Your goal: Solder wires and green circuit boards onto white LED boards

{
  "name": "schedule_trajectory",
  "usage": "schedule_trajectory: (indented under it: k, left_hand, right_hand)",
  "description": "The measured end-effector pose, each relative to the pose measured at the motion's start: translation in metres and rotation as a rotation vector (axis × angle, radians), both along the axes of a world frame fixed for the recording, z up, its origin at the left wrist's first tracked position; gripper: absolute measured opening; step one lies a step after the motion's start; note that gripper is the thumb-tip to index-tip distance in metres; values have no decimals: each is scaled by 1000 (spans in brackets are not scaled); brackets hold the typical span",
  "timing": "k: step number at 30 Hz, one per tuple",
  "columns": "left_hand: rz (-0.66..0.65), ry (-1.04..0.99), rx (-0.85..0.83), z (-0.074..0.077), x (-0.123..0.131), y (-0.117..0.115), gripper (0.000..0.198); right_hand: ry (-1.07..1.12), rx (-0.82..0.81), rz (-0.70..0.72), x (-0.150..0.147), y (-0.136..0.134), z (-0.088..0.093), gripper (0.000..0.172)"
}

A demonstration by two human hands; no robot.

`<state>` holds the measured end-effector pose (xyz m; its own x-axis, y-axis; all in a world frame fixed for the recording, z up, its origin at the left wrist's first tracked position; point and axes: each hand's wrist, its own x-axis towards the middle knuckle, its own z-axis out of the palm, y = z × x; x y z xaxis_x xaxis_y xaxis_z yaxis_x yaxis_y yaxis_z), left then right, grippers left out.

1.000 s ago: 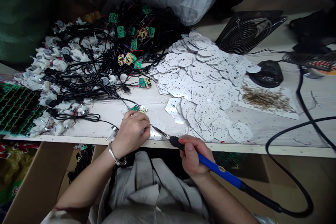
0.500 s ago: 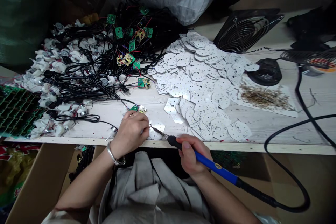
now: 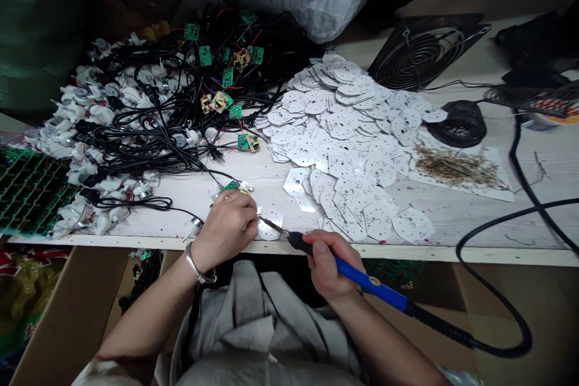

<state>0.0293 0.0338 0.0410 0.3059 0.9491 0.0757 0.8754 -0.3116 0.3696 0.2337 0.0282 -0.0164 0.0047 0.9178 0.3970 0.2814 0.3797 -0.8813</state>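
My right hand (image 3: 332, 265) is closed round a blue-handled soldering iron (image 3: 373, 283), its metal tip pointing left over a white LED circuit board (image 3: 270, 230) near the table's front edge. Beside that board, my left hand (image 3: 230, 220) is closed in a pinch close to the iron's tip. What lies between its fingers is hidden. Just beyond the left hand is a small green circuit board (image 3: 231, 186) with wires and a pale component. A small motor (image 3: 194, 226) lies by the left wrist, on the end of a thin black cable.
White LED boards (image 3: 344, 132) are heaped at centre. Black cables (image 3: 149, 120) with white motor units pile up at left, beside stacked green boards (image 3: 31, 193). At right are a black fan (image 3: 416, 54), a dark round dish (image 3: 459, 123) and a card with brown residue (image 3: 456, 166).
Both hands stay almost in place, with the iron's tip still at the board beside the left fingers. The iron's rear end and cable loop have lifted slightly.
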Motion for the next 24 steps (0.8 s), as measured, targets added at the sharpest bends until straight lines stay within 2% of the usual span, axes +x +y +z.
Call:
schedule_trajectory:
  k: [9,17,24]
  left_hand:
    - [-16,-11,4,-1,-1,1,18]
    - [-13,-2,0,0,-1,1,17]
    - [10,31,4,0,1,0,16]
  right_hand:
    - [4,-25,22,0,0,0,22]
    - [76,-54,-139,1,-8,-19,29]
    - [162,-38,-98,-3,-8,-19,21]
